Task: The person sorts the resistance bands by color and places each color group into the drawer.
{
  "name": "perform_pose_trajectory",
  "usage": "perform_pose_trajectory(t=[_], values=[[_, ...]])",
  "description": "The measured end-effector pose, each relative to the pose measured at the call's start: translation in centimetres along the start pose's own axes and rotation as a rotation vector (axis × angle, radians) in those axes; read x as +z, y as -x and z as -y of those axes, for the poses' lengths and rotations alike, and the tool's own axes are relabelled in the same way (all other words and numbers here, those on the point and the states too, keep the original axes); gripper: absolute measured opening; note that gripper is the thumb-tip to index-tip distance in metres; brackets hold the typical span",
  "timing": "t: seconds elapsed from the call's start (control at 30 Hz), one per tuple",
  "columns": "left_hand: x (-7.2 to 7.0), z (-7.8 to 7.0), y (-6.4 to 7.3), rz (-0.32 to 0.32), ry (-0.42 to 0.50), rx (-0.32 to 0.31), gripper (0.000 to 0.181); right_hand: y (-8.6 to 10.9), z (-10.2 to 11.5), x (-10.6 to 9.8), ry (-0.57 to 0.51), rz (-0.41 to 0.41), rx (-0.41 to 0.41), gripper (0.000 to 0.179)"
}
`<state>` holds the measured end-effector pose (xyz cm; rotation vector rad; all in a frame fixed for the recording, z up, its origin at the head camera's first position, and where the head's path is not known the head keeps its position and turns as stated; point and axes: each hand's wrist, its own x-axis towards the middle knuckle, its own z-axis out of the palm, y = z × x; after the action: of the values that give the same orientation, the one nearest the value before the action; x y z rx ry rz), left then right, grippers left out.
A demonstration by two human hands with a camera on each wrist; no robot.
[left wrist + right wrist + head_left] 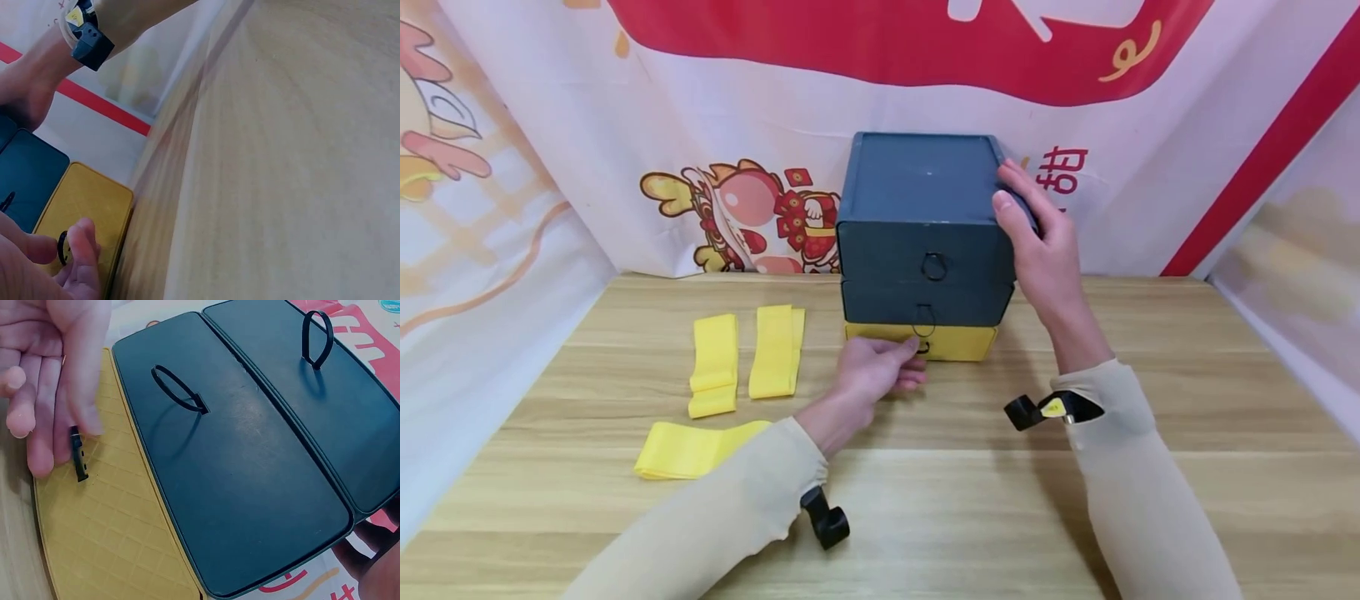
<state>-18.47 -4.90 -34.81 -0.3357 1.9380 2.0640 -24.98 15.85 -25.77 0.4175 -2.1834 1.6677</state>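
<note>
A stack of two dark blue drawer boxes (925, 179) stands on top of a yellow drawer box (966, 343). At the front of the yellow drawer, my left hand (872, 368) pinches its small black loop pull (64, 248) between thumb and fingers. My right hand (1047, 246) rests on the top right edge of the upper blue box, thumb and fingers nearly straight; its other fingers are partly hidden behind the side. Black loop pulls (317, 340) hang on both blue fronts. The yellow drawer looks closed.
Several folded yellow strips lie left of the stack: one upright strip (713, 365), another beside it (775, 350), and one (685, 450) partly under the left forearm. A printed cloth backdrop (760, 108) hangs behind the wooden table (955, 500).
</note>
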Motion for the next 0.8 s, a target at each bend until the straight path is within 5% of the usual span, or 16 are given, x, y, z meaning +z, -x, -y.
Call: perform_pose_trajectory(t=[0.5,0.8], values=[[0.1,0.5,0.1,-0.024,0.005,-0.004,0.024,0.2,-0.2,0.0,-0.004,0.009,-0.006,0.054],[-0.7,1.4,2.4,0.041,-0.105,0.020,0.022,0.3,0.1,-0.1,0.030,0.000,-0.005,0.054]])
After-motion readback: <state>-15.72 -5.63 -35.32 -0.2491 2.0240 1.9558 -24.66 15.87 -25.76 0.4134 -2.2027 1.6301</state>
